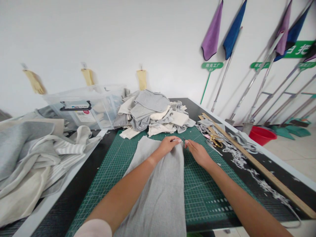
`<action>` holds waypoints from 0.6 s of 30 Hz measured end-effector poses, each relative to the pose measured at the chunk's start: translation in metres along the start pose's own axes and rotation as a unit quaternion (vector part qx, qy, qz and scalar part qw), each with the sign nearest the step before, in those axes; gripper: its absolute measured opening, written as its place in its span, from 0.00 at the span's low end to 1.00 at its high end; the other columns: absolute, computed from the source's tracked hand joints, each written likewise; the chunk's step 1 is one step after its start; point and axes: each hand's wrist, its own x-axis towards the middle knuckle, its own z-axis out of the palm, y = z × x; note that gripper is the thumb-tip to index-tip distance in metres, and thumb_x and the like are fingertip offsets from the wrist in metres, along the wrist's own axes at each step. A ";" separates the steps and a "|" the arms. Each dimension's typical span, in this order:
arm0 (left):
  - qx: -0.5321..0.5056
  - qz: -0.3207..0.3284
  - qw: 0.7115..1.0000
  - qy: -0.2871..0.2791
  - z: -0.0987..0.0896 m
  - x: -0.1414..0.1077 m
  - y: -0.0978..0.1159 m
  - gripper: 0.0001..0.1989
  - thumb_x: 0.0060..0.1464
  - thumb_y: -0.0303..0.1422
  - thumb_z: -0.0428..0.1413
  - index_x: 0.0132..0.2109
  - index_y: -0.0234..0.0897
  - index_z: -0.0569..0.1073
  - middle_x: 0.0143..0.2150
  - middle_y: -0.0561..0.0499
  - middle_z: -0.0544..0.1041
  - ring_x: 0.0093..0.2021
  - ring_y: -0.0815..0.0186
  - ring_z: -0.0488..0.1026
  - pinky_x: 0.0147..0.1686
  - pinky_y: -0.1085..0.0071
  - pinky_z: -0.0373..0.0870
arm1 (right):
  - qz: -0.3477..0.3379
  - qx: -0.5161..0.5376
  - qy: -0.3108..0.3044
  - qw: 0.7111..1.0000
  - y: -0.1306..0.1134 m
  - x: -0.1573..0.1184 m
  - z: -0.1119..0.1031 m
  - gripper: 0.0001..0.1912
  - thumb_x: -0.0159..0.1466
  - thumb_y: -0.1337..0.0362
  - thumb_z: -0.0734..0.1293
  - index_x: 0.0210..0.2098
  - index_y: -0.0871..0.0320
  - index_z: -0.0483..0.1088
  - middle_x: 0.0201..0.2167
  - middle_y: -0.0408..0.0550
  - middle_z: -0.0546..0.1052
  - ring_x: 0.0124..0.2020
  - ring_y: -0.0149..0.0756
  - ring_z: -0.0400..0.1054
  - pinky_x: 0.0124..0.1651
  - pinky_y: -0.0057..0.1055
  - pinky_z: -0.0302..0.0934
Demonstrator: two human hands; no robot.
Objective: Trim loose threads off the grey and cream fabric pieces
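Observation:
A long piece of grey fabric (163, 187) lies lengthwise over the green cutting mat (204, 194) and runs out of view at the bottom. Its top right corner is pinched between the thumb and fingers of my left hand (170, 144), slightly raised from the mat. Just right of that corner, my right hand (196, 152) has its fingertips pressed together beside the fabric's edge. Whatever is between those fingertips is too small to make out. Beyond my hands rises a pile of cut grey and cream fabric pieces (155, 112).
A clear plastic box (103, 112) stands back left, near heaped grey, cream and striped fabric (37, 158). Along the right lie a wooden ruler (261, 164), gold-handled scissors (215, 141) and fabric scraps (242, 158). A red bucket (263, 135) and mops stand by the wall.

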 end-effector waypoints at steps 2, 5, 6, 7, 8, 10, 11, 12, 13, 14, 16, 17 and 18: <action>0.007 0.001 1.000 0.001 0.001 0.001 -0.001 0.17 0.58 0.42 0.56 0.44 0.32 0.81 0.43 0.46 0.83 0.44 0.61 0.77 0.48 0.68 0.70 | 0.050 -0.057 0.003 0.997 0.003 0.001 -0.002 0.25 0.74 0.46 0.48 0.38 0.53 0.68 0.30 0.45 0.75 0.33 0.39 0.70 0.36 0.31 0.55; 0.033 0.008 0.999 0.001 0.001 0.003 0.002 0.17 0.59 0.42 0.55 0.44 0.33 0.80 0.43 0.47 0.82 0.43 0.61 0.76 0.46 0.69 0.70 | 0.108 -0.161 -0.016 0.981 0.005 0.002 -0.002 0.21 0.72 0.45 0.53 0.45 0.52 0.68 0.34 0.47 0.78 0.37 0.43 0.73 0.36 0.31 0.55; 0.048 0.008 0.999 0.001 0.000 0.003 0.006 0.17 0.59 0.41 0.55 0.45 0.34 0.80 0.42 0.47 0.82 0.43 0.62 0.76 0.45 0.69 0.70 | 0.114 -0.188 -0.020 0.975 0.005 0.002 -0.002 0.21 0.72 0.45 0.54 0.47 0.51 0.68 0.35 0.47 0.78 0.37 0.44 0.74 0.36 0.31 0.54; 0.067 0.009 0.998 0.001 -0.001 0.003 0.011 0.16 0.60 0.41 0.55 0.45 0.34 0.80 0.42 0.48 0.82 0.42 0.62 0.77 0.45 0.70 0.70 | 0.111 -0.205 -0.021 0.972 0.004 0.001 -0.001 0.21 0.71 0.45 0.54 0.49 0.51 0.67 0.36 0.48 0.79 0.38 0.44 0.74 0.36 0.31 0.55; 0.089 0.012 0.996 0.000 -0.003 0.003 0.018 0.15 0.60 0.41 0.55 0.45 0.35 0.80 0.42 0.49 0.82 0.42 0.62 0.77 0.45 0.70 0.70 | 0.104 -0.218 -0.017 0.970 0.004 0.000 0.000 0.20 0.71 0.45 0.55 0.50 0.51 0.67 0.38 0.48 0.79 0.39 0.44 0.74 0.36 0.31 0.55; 0.142 0.029 0.989 -0.003 -0.007 0.001 0.034 0.14 0.61 0.40 0.55 0.45 0.38 0.79 0.43 0.50 0.82 0.43 0.63 0.77 0.46 0.70 0.69 | 0.084 -0.236 0.001 0.968 0.002 -0.003 0.002 0.19 0.71 0.47 0.57 0.52 0.51 0.67 0.42 0.49 0.78 0.41 0.44 0.73 0.38 0.32 0.56; 0.173 0.040 0.984 -0.004 -0.010 0.000 0.043 0.13 0.61 0.40 0.55 0.45 0.39 0.79 0.43 0.51 0.82 0.43 0.63 0.77 0.46 0.70 0.69 | 0.072 -0.247 0.014 0.966 0.001 -0.005 0.002 0.19 0.70 0.48 0.58 0.52 0.52 0.68 0.44 0.51 0.77 0.43 0.45 0.73 0.40 0.33 0.57; 0.204 0.050 0.978 -0.003 -0.013 -0.001 0.053 0.12 0.61 0.40 0.55 0.45 0.41 0.79 0.43 0.51 0.82 0.43 0.62 0.77 0.46 0.70 0.69 | 0.063 -0.259 0.033 0.963 0.000 -0.006 0.002 0.20 0.69 0.48 0.60 0.52 0.53 0.69 0.45 0.53 0.76 0.45 0.46 0.72 0.43 0.35 0.58; 0.233 0.059 0.971 -0.001 -0.017 -0.002 0.062 0.11 0.61 0.40 0.55 0.45 0.41 0.79 0.42 0.51 0.82 0.43 0.62 0.77 0.46 0.69 0.69 | 0.057 -0.270 0.057 0.960 -0.001 -0.006 0.001 0.21 0.68 0.48 0.61 0.52 0.54 0.69 0.46 0.55 0.75 0.47 0.49 0.70 0.46 0.38 0.58; 0.260 0.068 0.963 0.003 -0.021 -0.003 0.072 0.10 0.61 0.39 0.55 0.45 0.42 0.78 0.42 0.52 0.82 0.43 0.62 0.77 0.46 0.69 0.69 | 0.053 -0.272 0.086 0.957 -0.003 -0.007 -0.001 0.22 0.68 0.48 0.62 0.53 0.56 0.70 0.47 0.57 0.74 0.50 0.51 0.68 0.50 0.41 0.58; 0.304 0.085 0.949 0.014 -0.030 -0.004 0.090 0.09 0.62 0.38 0.55 0.45 0.43 0.77 0.39 0.52 0.82 0.43 0.62 0.77 0.46 0.68 0.68 | 0.049 -0.220 0.137 0.965 -0.010 -0.005 -0.007 0.24 0.68 0.47 0.61 0.53 0.56 0.71 0.49 0.59 0.74 0.53 0.54 0.66 0.54 0.45 0.56; 0.320 0.094 0.942 0.022 -0.036 -0.004 0.099 0.08 0.62 0.37 0.55 0.46 0.43 0.76 0.39 0.52 0.82 0.43 0.61 0.77 0.47 0.67 0.68 | 0.051 -0.155 0.142 0.976 -0.016 -0.004 -0.011 0.25 0.69 0.45 0.59 0.52 0.56 0.72 0.49 0.58 0.75 0.53 0.53 0.67 0.54 0.46 0.57; 0.335 0.103 0.936 0.033 -0.041 -0.003 0.109 0.08 0.63 0.36 0.54 0.46 0.43 0.76 0.39 0.52 0.82 0.43 0.61 0.77 0.47 0.67 0.68 | 0.058 -0.065 0.125 0.988 -0.023 -0.003 -0.015 0.26 0.69 0.44 0.56 0.51 0.55 0.72 0.47 0.56 0.76 0.51 0.51 0.68 0.53 0.45 0.59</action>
